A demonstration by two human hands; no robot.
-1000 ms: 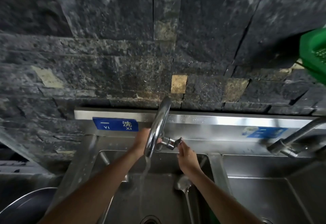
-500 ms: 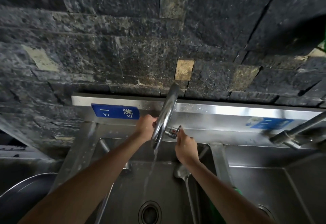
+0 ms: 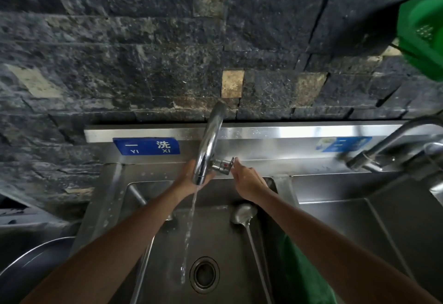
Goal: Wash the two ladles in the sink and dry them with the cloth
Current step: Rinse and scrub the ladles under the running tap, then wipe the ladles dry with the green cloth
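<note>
The curved chrome faucet spout point(image 3: 211, 140) hides the left hand point(image 3: 191, 179)'s fingers; the green cloth point(image 3: 302, 277) is cut off at the bottom edge

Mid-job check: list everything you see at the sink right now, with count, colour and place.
sink basin: 1 of 2, steel, centre, water running in
second basin: 1, steel, right
tap: 1, chrome, above centre basin, running
tap handle: 1, chrome, right of spout
second tap: 1, chrome, far right
ladle: 1, steel, right side of centre basin
other ladle: 1, steel, left side, mostly hidden by arm
cloth: 1, green, on divider
drain: 1, basin floor
blue label: 1, backsplash
green basket: 1, upper right
left hand: behind spout
right hand: fingertips at tap handle
</note>
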